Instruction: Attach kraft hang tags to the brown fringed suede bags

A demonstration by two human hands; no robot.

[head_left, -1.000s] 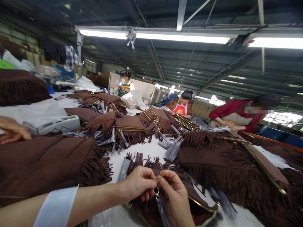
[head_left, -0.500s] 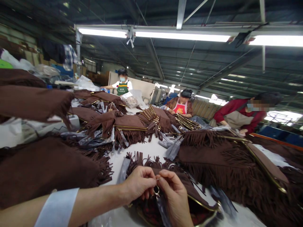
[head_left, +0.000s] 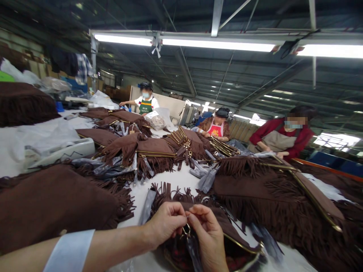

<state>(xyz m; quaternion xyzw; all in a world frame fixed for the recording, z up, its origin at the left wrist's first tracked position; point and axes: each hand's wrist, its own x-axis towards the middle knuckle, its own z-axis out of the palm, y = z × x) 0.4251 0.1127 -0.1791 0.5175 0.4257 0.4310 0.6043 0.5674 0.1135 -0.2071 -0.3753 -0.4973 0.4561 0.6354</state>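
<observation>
My left hand (head_left: 168,223) and my right hand (head_left: 207,230) meet fingertip to fingertip at lower centre, both closed in a pinch. What lies between the fingertips is too small to make out. Right below them hangs a gold metal ring (head_left: 186,229), joined to a strap in grey plastic wrap (head_left: 193,251) beside my right palm. Under both hands a brown fringed bag (head_left: 241,243) lies on the white table, its gold zip gaping and a dark reddish lining showing. My forearms and fingers cover part of its mouth.
Brown fringed bags lie at left (head_left: 56,204) and right (head_left: 255,189), with a heap of zipped bags (head_left: 155,145) ahead. A white device (head_left: 62,153) stands at left. Across the table are three co-workers, the nearest in a red top (head_left: 304,139).
The brown bag that hung over the left of the table has gone from there, uncovering the white device. The red-topped co-worker's head has shifted left. My hands stay pinched together, barely moved.
</observation>
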